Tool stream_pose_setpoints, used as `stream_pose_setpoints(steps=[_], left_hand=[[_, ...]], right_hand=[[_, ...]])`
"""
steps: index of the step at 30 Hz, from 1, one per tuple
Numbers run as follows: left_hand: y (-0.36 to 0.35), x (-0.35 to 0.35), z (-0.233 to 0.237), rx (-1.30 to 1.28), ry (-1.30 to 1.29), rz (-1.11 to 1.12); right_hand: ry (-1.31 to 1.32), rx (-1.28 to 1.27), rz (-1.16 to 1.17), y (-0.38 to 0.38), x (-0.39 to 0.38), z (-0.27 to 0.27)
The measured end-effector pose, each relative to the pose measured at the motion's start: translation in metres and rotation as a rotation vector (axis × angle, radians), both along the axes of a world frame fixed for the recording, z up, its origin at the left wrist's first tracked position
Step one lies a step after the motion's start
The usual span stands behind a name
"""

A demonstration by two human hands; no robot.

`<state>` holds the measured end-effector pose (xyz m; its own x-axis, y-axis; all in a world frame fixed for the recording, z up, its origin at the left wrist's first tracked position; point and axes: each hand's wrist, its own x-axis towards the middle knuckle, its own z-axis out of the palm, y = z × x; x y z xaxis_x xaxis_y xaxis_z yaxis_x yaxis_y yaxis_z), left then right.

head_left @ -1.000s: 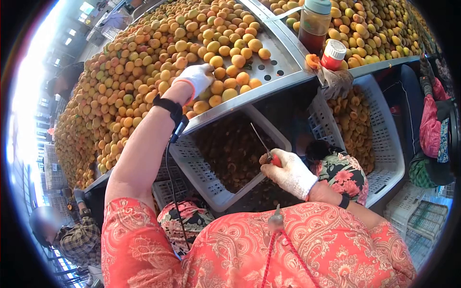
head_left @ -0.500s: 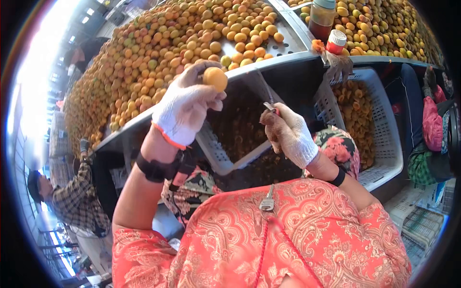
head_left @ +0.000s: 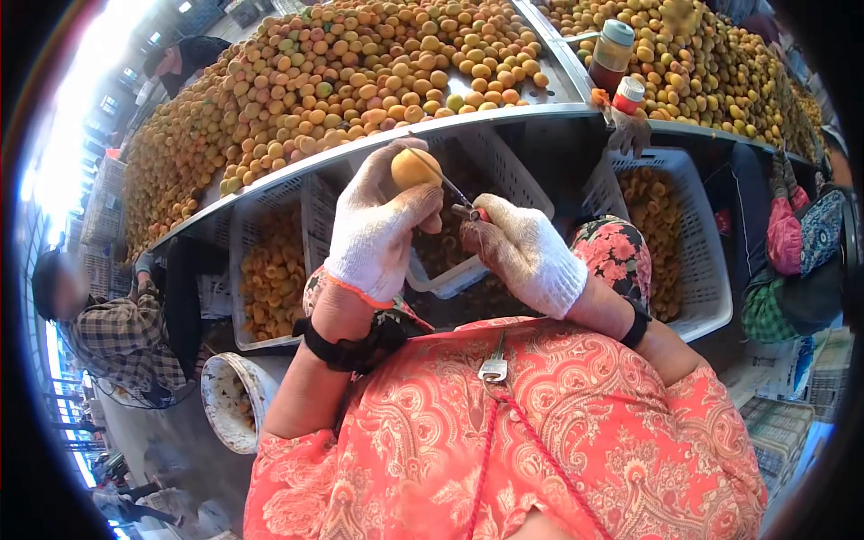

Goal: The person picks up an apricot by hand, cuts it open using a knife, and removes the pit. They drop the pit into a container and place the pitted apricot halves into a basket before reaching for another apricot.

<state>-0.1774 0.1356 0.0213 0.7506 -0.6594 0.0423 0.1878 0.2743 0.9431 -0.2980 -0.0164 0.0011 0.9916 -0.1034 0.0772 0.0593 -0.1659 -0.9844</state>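
My left hand (head_left: 382, 220), in a white glove with brown-stained fingers, holds an orange-yellow apricot (head_left: 416, 168) just below the table's metal edge (head_left: 387, 137). To its right, my right hand (head_left: 522, 247), gloved the same way, is closed round a small knife (head_left: 456, 190). The thin blade points up and left and meets the apricot's right side. Below both hands sits a grey crate (head_left: 441, 283), partly hidden by them. Many apricots (head_left: 324, 72) lie heaped on the metal table beyond.
Crates of apricot pieces stand left (head_left: 273, 270) and right (head_left: 711, 243). A stained white bucket (head_left: 236, 396) is at lower left. Two bottles, one grey-capped (head_left: 612, 54), one white-capped (head_left: 628, 94), and a glove (head_left: 630, 133) are at the table edge. Co-workers sit at both sides.
My hands have come together, and the knife blade now meets the apricot. The view has shifted, bringing the left crate and the bucket into sight.
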Motion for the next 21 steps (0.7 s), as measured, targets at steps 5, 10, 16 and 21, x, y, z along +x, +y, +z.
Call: stream_pose_setpoints(steps=[5,10,16,21], left_hand=[[0.010,-0.008,0.003,0.025,-0.039,0.027],[0.021,-0.019,0.005,0.020,-0.099,0.129],[0.029,-0.025,0.000,-0.057,-0.379,0.242],[0.036,-0.030,0.007,-0.052,-0.322,0.246]], right_hand=[[-0.019,-0.106,0.019,0.009,-0.003,0.007],[-0.029,-0.117,0.034,0.021,-0.009,0.007],[-0.053,0.035,0.067,0.041,-0.004,0.001],[-0.039,0.025,0.093,0.052,0.000,0.005]])
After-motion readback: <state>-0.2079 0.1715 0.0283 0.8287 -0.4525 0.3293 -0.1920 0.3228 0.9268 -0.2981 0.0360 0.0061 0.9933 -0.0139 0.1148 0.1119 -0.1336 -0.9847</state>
